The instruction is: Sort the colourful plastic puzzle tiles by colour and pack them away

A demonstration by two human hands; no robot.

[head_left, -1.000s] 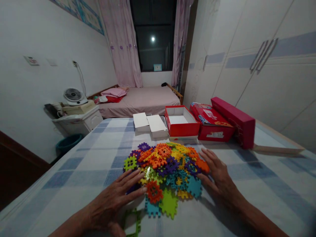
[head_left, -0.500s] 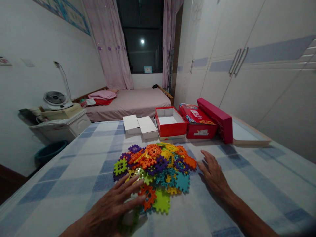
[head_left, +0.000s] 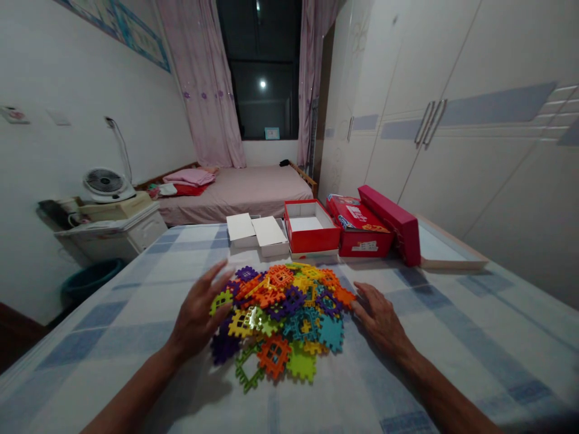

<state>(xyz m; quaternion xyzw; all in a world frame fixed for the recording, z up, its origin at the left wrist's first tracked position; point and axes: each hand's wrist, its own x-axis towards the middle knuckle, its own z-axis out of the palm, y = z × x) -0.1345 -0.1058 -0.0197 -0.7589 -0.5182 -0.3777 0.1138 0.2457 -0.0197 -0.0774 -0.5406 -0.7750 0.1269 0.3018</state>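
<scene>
A heap of notched plastic building tiles lies on the checked cloth between my hands. My left hand [head_left: 199,313] is open at the heap's left side, fingers apart, over a light green tile [head_left: 220,300]; I cannot tell whether it touches. At the right edge, my right hand [head_left: 377,313] rests open, its fingertips against or very near an orange tile [head_left: 344,297]. Toward me lie a green frame-shaped tile [head_left: 248,369], an orange window tile [head_left: 274,357] and a solid lime tile [head_left: 301,363]. A teal tile [head_left: 332,333] and purple tiles [head_left: 225,343] show too.
Behind the heap stand white box lids [head_left: 270,234], an open red box [head_left: 314,240], a closed red carton [head_left: 364,241] and a leaning dark-red box [head_left: 392,226]. A shallow white tray [head_left: 447,247] lies far right. A bed [head_left: 253,187] is beyond the table.
My left hand has moved up and away from me, from the near side of the heap to its left side, uncovering the green frame tile. My right hand has shifted slightly left toward the heap.
</scene>
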